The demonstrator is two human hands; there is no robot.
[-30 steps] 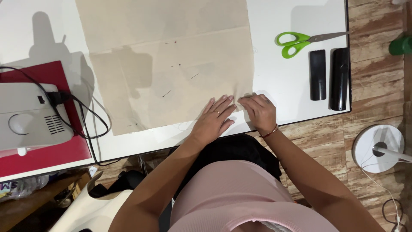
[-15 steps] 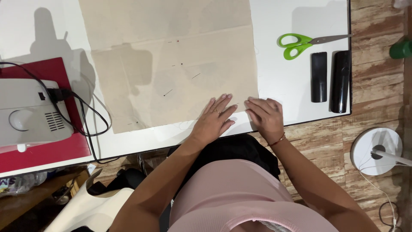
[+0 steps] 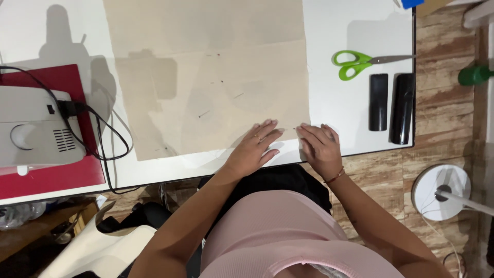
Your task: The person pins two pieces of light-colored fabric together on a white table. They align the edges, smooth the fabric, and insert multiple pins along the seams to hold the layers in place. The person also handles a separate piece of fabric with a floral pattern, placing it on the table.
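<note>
Left hand (image 3: 256,149), right hand (image 3: 320,148), flat beige fabric (image 3: 216,77)

Beige fabric (image 3: 216,77) on white table (image 3: 350,118); green-handled scissors (image 3: 360,62); red mat (image 3: 51,175)

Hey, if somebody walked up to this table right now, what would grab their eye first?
Probably the big beige fabric sheet spread over the white table, with the left hand and the right hand pressed flat on its near right corner. Next, the green-handled scissors at the right, above two black oblong objects. At the left edge sits a white sewing machine on a red mat.
</note>
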